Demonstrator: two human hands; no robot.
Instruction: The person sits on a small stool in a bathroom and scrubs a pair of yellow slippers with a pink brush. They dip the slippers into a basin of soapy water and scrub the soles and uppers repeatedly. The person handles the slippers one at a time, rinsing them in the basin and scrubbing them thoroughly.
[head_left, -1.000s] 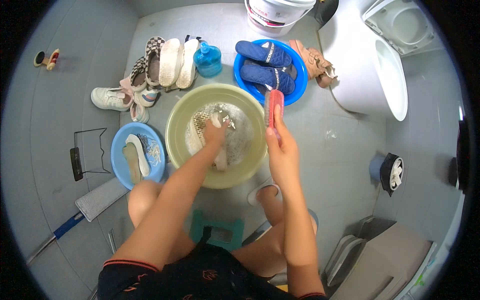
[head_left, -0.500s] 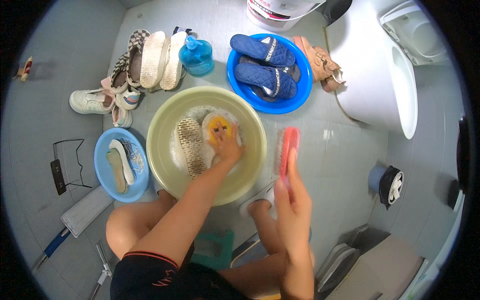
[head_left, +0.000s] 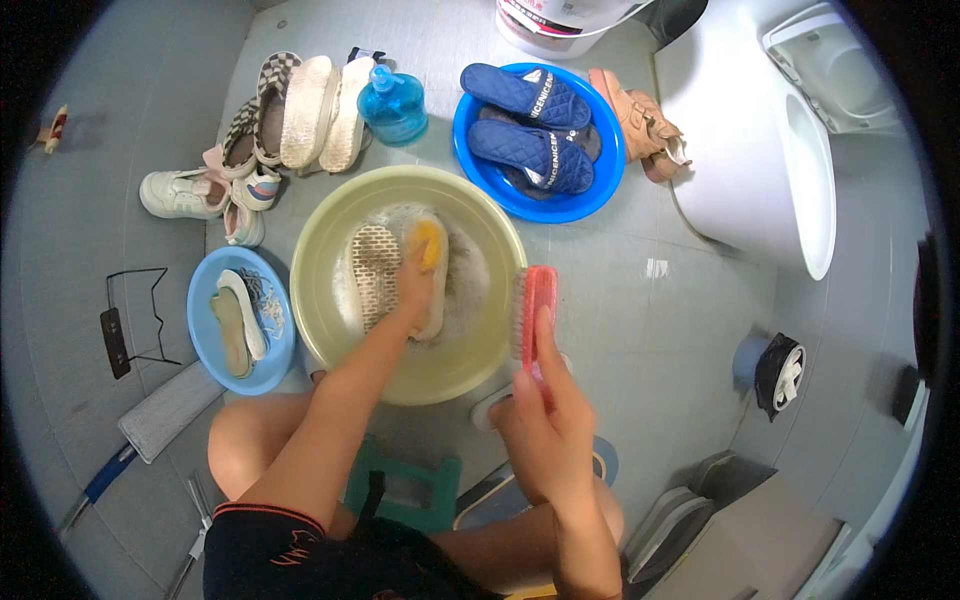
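In the yellow-green basin [head_left: 310,330] two slippers sit in soapy, murky water. One slipper [head_left: 374,262] lies sole up, showing its cream tread. Beside it, a white slipper with a yellow patch [head_left: 427,243] is tipped onto its side. My left hand [head_left: 414,283] is closed around that slipper's middle, with some fingers hidden. Just beyond the basin's right rim, my right hand [head_left: 550,420] grips a pink scrub brush [head_left: 540,310], its pale bristles facing the basin.
A small light-blue basin [head_left: 197,330] with insoles and laces stands at left. Behind are several shoes [head_left: 262,130], a blue soap bottle [head_left: 393,108] and a blue basin [head_left: 470,185] of slippers. A toilet [head_left: 740,130] stands far right; a green stool [head_left: 440,490] is below me.
The yellow-patched slipper has tipped from face up onto its side, and my left hand has gone from spread on top to gripping it. My right hand has brought the brush left, nearer the basin.
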